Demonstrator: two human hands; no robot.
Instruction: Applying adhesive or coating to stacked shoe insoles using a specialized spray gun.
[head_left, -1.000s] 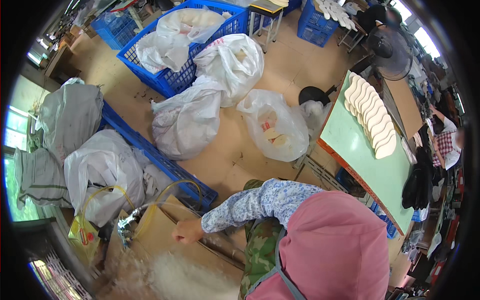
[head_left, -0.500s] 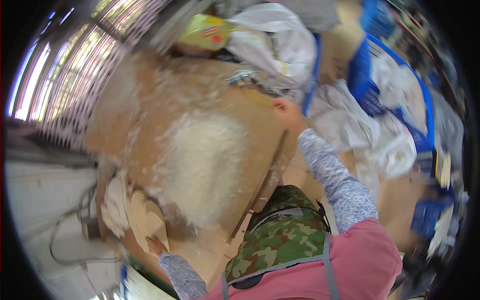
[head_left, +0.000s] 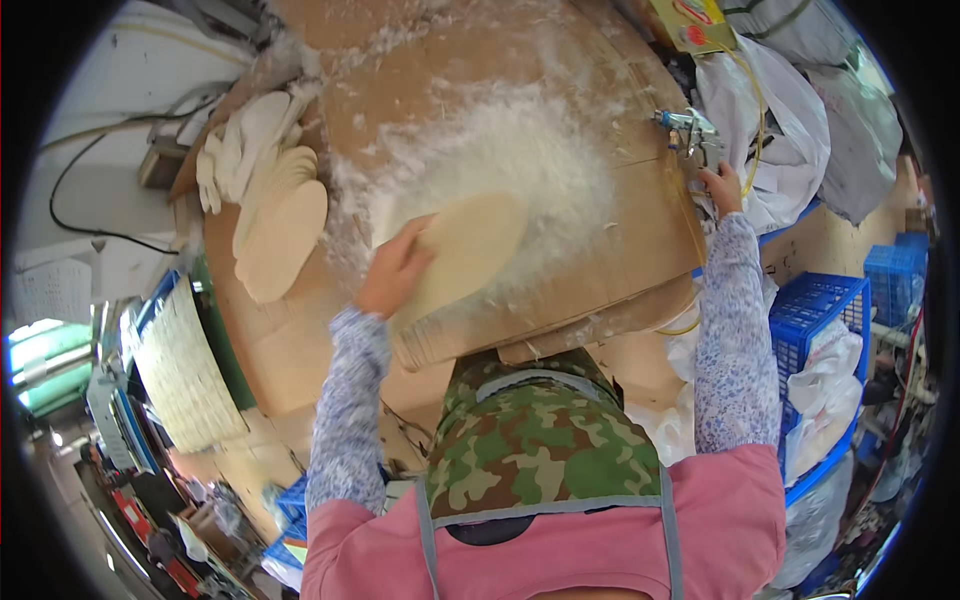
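My left hand (head_left: 393,272) grips one end of a pale beige insole (head_left: 475,240), holding it over the white-dusted middle of the cardboard-covered table (head_left: 420,110). At the table's right side, my right hand (head_left: 724,188) is closed round the handle of a metal spray gun (head_left: 700,138) with blue fittings. Left of my left hand, a fanned stack of similar insoles (head_left: 283,235) lies on the cardboard. Behind that stack is a heap of whitish pieces (head_left: 250,145), partly overlapped by it.
A yellow hose (head_left: 757,110) runs beside the spray gun, near white plastic bags (head_left: 800,125) and a yellow printed package (head_left: 690,22). Blue crates (head_left: 820,300) stand to the right. A black cable (head_left: 62,190) hangs at the left, above a pale ribbed sheet (head_left: 185,365).
My view has turned left. My left hand has come from the stack to mid-table with an insole. My right hand, formerly near the spray gun, now holds it.
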